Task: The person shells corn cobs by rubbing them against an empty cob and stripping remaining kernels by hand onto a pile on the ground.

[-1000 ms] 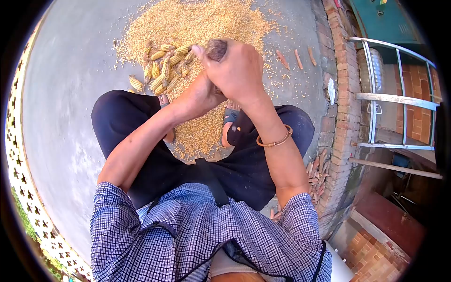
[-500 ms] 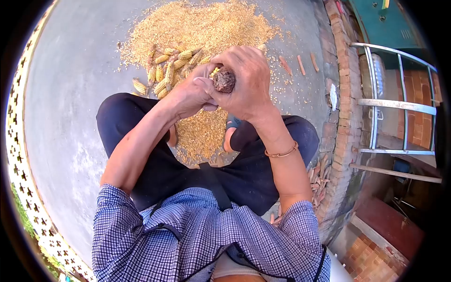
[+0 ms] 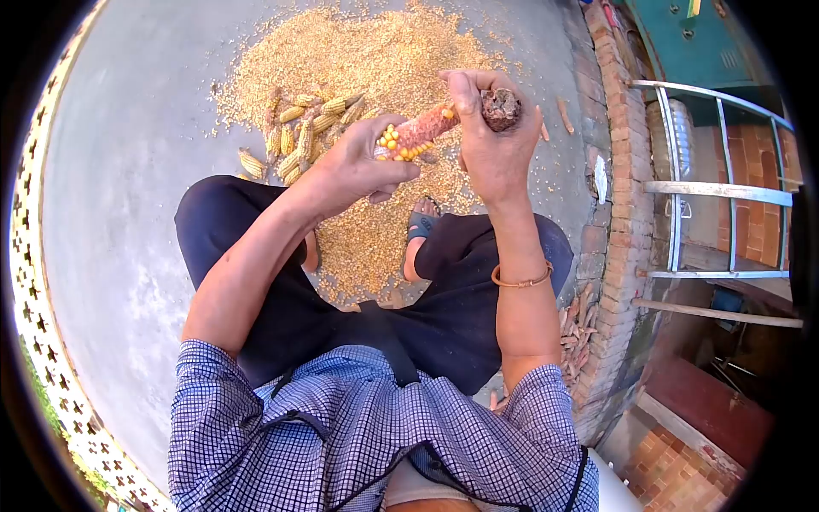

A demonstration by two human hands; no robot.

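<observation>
Pink-red cob (image 3: 426, 130), mostly stripped, lies aslant between the two hands, above the kernel-strewn floor (image 3: 128, 171). Left hand (image 3: 358, 166): grip clamped around the cob's lower end; yellow kernels (image 3: 394, 141) sit in a cluster at that end and along the underside. Right hand (image 3: 495, 154): grip closed around a dark lump (image 3: 502, 111), rough and brown, its end showing above the fist. Upper end of the cob meets the right hand near the thumb; whether the two touch cannot be told.

Beyond the hands, a wide kernel pile (image 3: 358, 51) covers the floor. Unstripped ears (image 3: 299, 132) lie heaped at its near left edge; a single ear (image 3: 251, 163) lies just beside them, further left. To the right, near the brick wall (image 3: 631, 205), bare cobs (image 3: 566, 115) lie on the floor. A second cob heap (image 3: 577, 333) lies beside the right knee. Bracelet (image 3: 522, 277) on the right forearm.
</observation>
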